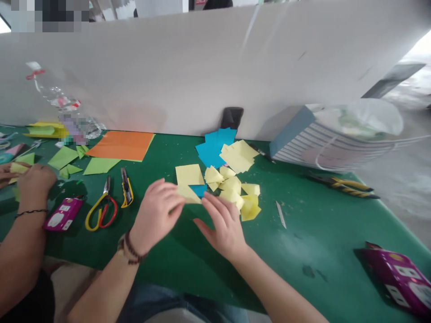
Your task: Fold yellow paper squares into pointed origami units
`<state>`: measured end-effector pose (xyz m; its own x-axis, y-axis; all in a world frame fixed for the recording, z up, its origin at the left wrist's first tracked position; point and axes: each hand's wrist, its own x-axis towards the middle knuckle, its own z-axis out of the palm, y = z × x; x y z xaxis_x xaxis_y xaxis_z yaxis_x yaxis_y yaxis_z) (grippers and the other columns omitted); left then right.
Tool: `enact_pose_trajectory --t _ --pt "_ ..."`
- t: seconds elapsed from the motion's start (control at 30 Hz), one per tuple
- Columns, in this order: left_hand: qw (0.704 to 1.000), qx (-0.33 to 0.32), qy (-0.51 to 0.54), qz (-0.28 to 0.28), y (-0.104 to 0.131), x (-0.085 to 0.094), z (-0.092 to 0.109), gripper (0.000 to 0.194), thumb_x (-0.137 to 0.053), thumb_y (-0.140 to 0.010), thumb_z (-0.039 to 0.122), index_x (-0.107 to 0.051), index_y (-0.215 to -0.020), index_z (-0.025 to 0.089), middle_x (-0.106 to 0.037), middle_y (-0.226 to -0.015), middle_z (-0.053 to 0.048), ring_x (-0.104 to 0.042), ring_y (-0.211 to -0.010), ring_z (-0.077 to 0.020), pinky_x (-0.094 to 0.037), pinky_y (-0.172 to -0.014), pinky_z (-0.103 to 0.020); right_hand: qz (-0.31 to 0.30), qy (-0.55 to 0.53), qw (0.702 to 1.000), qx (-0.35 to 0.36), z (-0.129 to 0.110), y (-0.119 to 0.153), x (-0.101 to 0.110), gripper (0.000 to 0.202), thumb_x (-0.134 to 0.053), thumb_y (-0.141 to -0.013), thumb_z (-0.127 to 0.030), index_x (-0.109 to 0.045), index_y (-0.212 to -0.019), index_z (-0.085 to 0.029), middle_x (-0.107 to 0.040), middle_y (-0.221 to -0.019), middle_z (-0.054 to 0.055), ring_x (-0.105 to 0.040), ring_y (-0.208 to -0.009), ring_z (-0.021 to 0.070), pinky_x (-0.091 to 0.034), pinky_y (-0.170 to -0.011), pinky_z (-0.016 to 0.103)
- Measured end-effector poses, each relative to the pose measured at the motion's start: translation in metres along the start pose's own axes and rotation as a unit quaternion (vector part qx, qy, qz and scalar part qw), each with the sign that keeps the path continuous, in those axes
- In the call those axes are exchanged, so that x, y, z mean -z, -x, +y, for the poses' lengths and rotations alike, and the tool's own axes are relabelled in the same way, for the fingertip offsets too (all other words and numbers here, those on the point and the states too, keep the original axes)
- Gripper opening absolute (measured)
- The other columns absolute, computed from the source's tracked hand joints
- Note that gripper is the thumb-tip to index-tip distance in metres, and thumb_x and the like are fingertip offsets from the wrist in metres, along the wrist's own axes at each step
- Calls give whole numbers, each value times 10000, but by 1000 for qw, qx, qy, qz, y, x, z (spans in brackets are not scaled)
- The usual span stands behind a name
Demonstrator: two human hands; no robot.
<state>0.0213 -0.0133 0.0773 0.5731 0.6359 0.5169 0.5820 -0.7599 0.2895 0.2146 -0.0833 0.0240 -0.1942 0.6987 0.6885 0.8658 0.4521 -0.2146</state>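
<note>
My left hand (157, 214) pinches the left part of a pale yellow paper piece (188, 194) above the green table. At the paper's right end is my right hand (222, 224), its thumb and fingers apart. A square yellow sheet (189, 174) lies just beyond, with a bit of blue paper (199, 190) beside it. Several folded yellow pieces (231, 185) sit in a loose heap past my right fingertips. Behind them are a stack of blue paper (215, 149) and a fanned stack of pale yellow paper (239, 156).
Scissors (104, 206), a cutter (126, 188) and a purple packet (63, 214) lie left. Another person's hand (36, 181) works at far left. Orange paper (121, 145) lies by the wall. Right are pliers (343, 185), a striped bag (330, 139), a blade (280, 215) and another purple packet (397, 276).
</note>
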Motion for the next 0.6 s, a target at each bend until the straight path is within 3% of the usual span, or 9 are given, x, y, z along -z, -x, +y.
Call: enact_pose_trajectory --t 0.07,0.13,0.2,0.27,0.4,0.6 --pt "1000 -16 6 6 27 4 20 176 -587 -859 120 -658 -921 268 -719 -863 17 -656 -972 -194 -419 -1076 -482 -27 -31 999 19 -9 5 -2 359 -567 -902 -195 -556 -1256 -254 -718 -1075 50 -588 -1028 221 -454 -866 374" --pt "999 9 32 30 54 -2 29 205 -599 -850 121 -614 -996 265 -716 -910 5 -669 -936 -184 -465 -1040 -446 -73 -65 995 35 -13 9 -5 212 -520 -921 -155 -639 -1075 -238 -732 -919 23 -586 -940 191 -435 -809 336" --pt "997 53 45 45 77 -13 27 233 -600 -842 160 -575 -1054 254 -710 -962 -26 -674 -937 -208 -512 -988 -441 -140 -79 986 44 -12 10 -9 182 -490 -928 -140 -657 -925 -210 -716 -827 23 -572 -877 180 -417 -753 317" --pt "995 93 28 20 93 -25 19 291 -566 -843 166 -559 -1119 260 -706 -1039 -44 -672 -980 -239 -526 -963 -468 -215 -62 974 39 -8 10 -11 188 -492 -905 -107 -651 -854 -194 -695 -779 26 -559 -832 179 -396 -703 310" --pt "991 131 35 9 109 -41 8 231 -512 -881 146 -582 -1069 260 -725 -922 -16 -699 -886 -214 -503 -989 -497 -290 -34 956 34 3 7 -6 188 -527 -811 -24 -638 -796 -175 -664 -762 39 -539 -764 173 -366 -645 295" --pt "993 89 74 -18 111 -48 10 104 -547 -901 184 -640 -906 229 -734 -945 -30 -688 -1007 -218 -448 -1037 -512 -393 -75 916 44 3 1 5 102 -592 -822 -105 -640 -787 -188 -658 -786 18 -561 -773 154 -379 -659 268"
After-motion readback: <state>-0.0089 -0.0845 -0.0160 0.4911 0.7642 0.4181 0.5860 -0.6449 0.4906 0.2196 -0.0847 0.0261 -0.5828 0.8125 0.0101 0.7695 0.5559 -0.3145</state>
